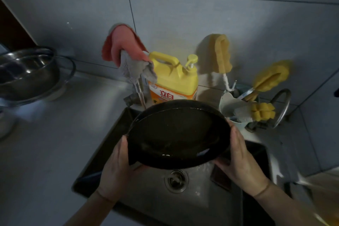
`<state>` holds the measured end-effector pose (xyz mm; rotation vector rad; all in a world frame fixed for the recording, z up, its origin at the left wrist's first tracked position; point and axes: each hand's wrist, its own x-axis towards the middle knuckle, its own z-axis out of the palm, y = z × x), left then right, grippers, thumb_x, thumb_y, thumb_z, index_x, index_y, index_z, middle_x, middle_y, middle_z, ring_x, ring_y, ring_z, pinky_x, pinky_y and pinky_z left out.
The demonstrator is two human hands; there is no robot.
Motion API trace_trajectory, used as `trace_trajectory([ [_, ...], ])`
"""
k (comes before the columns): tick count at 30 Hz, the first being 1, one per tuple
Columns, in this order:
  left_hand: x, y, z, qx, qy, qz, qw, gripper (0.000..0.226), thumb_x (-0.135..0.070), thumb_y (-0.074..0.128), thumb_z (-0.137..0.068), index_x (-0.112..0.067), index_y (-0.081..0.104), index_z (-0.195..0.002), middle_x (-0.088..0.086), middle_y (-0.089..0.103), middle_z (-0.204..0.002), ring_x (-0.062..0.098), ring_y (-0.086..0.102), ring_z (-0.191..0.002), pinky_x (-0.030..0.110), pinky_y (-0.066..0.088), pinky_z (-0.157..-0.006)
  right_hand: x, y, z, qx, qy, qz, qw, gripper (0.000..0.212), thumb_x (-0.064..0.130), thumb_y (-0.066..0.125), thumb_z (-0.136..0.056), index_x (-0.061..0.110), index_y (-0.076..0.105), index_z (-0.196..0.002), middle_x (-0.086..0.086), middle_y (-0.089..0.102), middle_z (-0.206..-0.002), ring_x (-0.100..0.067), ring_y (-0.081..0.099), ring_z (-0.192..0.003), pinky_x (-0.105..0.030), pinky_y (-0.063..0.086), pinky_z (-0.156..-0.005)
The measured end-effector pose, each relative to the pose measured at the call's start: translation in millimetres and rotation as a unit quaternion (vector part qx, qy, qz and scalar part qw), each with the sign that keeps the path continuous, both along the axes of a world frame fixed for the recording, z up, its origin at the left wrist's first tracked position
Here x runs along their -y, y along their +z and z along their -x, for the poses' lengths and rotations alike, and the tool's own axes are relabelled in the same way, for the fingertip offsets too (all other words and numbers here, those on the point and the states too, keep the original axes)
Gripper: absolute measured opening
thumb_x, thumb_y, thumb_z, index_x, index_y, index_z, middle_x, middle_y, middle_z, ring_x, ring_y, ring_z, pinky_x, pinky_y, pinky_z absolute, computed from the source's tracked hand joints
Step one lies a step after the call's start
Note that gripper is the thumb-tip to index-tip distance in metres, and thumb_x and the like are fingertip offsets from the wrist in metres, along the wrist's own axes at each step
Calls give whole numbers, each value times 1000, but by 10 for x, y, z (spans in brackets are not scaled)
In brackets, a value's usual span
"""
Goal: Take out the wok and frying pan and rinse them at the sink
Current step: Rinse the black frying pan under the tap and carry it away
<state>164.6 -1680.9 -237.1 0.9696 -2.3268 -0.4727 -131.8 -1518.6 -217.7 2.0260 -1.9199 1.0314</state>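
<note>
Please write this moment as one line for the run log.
stage: rinsing | left hand: grips pan rim | right hand: grips rim | pan: tilted over sink | faucet: running

Left hand and right hand raised, apart, fingers seemingly curled, forearms angled inward

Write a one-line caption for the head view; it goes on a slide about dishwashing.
Both hands, left hand and right hand, hold a dark pan over the sink.
</note>
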Motion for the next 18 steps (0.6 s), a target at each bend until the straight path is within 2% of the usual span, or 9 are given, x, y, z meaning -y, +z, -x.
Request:
trace_trajectory([
  [2, 59, -182, -122, 15, -14, 51, 998, 106, -54, 64, -77, -13, -1, -151, 32, 41, -136, 37, 47, -123, 49, 50, -89, 58, -111, -56, 19, 6, -38, 999, 125, 17, 85, -68, 4, -6, -154, -19, 8, -161, -29, 15, -150, -25, 17, -121],
  [5, 144, -211, -240, 21, 15, -17, 1000, 112, -55, 67, -72, -16, -1, -152, 26, 39, -142, 28, 40, -128, 43, 45, -92, 221, -198, -115, 42, 29, -82, 995, 121, 16, 86, -69, 0, 0, -153, -17, 9, -162, -26, 13, -151, -24, 18, -120],
  [6, 195, -235, -281, 20, 22, -41, 999, 114, -53, 73, -71, -16, 2, -152, 21, 36, -146, 26, 39, -132, 45, 44, -98, 288, -224, -135, 46, 33, -91, 994, 119, 17, 86, -70, -1, 1, -152, -17, 9, -162, -26, 13, -151, -25, 19, -120],
  [8, 284, -265, -360, 27, 25, -76, 996, 117, -48, 83, -68, -16, 8, -152, 10, 33, -150, 24, 39, -135, 52, 47, -99, 430, -251, -174, 58, 38, -113, 991, 119, 18, 86, -72, -2, 1, -152, -17, 8, -162, -25, 13, -151, -29, 24, -119],
  [11, 348, -252, -453, 18, 43, -67, 997, 121, -42, 87, -63, -13, 9, -151, 8, 32, -150, 26, 39, -135, 53, 47, -96, 620, -260, -242, 57, 59, -125, 989, 120, 16, 86, -73, 0, -2, -153, -16, 6, -163, -26, 12, -151, -39, 33, -116],
  [14, 343, -153, -512, -12, 56, -81, 995, 118, -35, 90, -61, -18, 14, -150, 2, 35, -148, 22, 40, -134, 52, 45, -101, 768, -244, -326, 63, 76, -128, 987, 123, 15, 86, -73, 6, -7, -154, -13, 2, -164, -24, 10, -151, -40, 33, -116],
  [16, 367, -117, -572, -11, 65, -89, 994, 118, -38, 88, -63, -20, 12, -151, 1, 33, -150, 21, 39, -134, 52, 44, -101, 852, -235, -382, 63, 80, -130, 986, 125, 17, 86, -73, 10, -8, -154, -12, 1, -164, -22, 8, -151, -38, 31, -116],
  [18, 394, -123, -636, 5, 75, -73, 994, 122, -51, 83, -62, -16, 8, -152, 4, 29, -153, 25, 37, -136, 54, 44, -101, 923, -239, -430, 60, 83, -133, 986, 126, 18, 87, -71, 10, -8, -154, -13, 3, -164, -23, 8, -151, -38, 30, -117],
])
